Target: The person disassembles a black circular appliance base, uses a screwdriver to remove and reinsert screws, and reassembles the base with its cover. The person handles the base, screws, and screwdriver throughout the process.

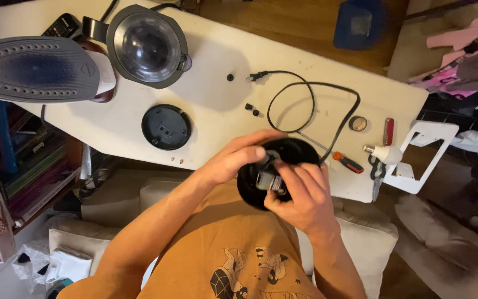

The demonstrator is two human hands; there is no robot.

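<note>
**Both hands on the black base**

Left fingers [250, 148] curl over the rim of the round black base [300, 152], steadying it above the board's [217, 105] near edge. The right hand [300, 194] pinches a small metal part [266, 181] at its centre. Its cord [316, 105] loops across the board, screwdriver [345, 161] close by; a second disc [166, 127] lies left.
</note>
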